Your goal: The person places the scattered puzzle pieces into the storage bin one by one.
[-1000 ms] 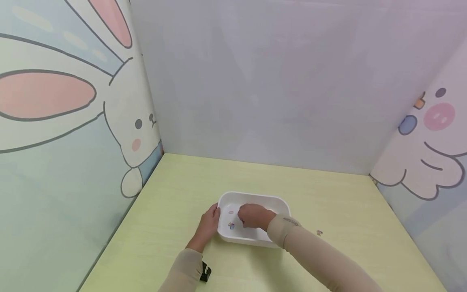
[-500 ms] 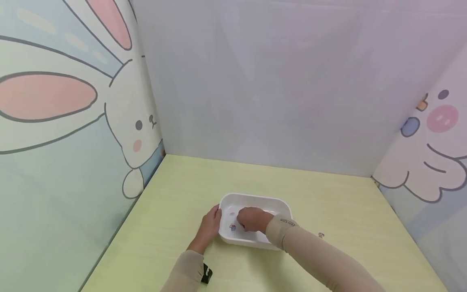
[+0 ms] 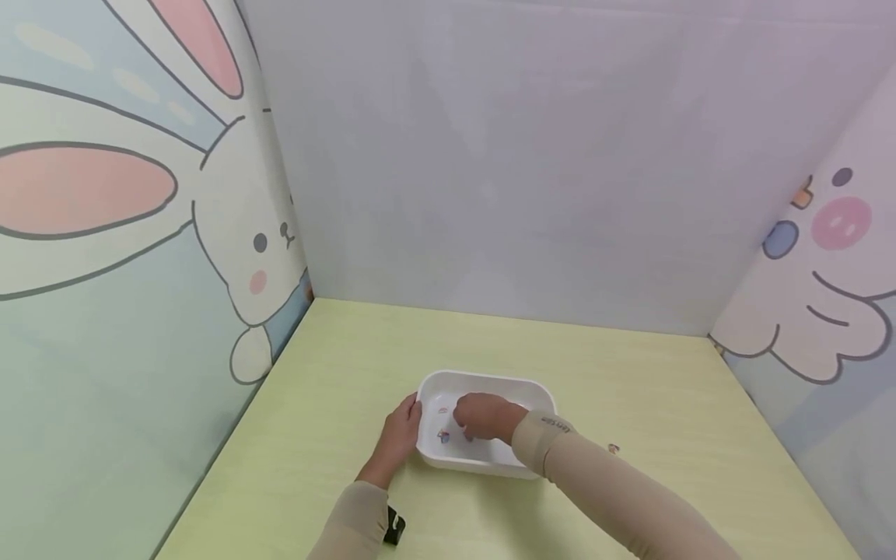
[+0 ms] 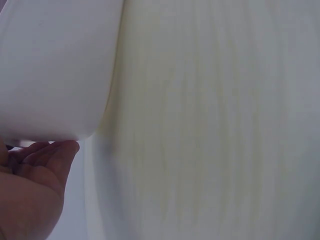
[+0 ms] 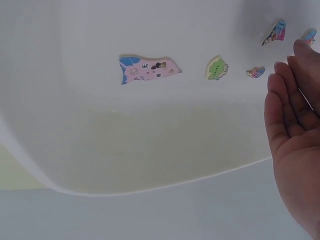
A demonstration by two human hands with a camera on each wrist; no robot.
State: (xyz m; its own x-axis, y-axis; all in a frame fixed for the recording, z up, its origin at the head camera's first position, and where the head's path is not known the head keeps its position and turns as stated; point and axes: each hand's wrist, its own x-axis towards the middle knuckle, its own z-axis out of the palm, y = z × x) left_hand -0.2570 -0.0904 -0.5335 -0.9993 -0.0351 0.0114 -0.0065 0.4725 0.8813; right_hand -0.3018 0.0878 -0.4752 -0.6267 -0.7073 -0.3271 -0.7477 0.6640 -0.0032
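My left hand (image 3: 399, 432) holds the left end of a white plastic tray (image 3: 465, 465), its fingers against the outer wall (image 4: 55, 75). Inside the tray, my right hand (image 3: 486, 416) reaches down to the floor of it. In the right wrist view its fingers are together and gently bent, with the uppermost fingertip right at a small blue printed piece (image 5: 309, 36). Other flat, irregular printed pieces lie nearby: a long pink and blue piece (image 5: 147, 69), a green piece (image 5: 217, 68), a small multicoloured piece (image 5: 255, 72) and a blue and pink piece (image 5: 274, 33).
On the pale yellow table (image 3: 364, 334), another small printed piece (image 3: 614, 448) lies right of the tray. A black object (image 3: 395, 526) shows beside the left sleeve. A grey backdrop (image 3: 490, 155) and walls with cartoon animals enclose the table.
The right hand stays over the same part of the tray, its fingers shifting slightly. The left hand and tray hold their place; the head view drifts a little.
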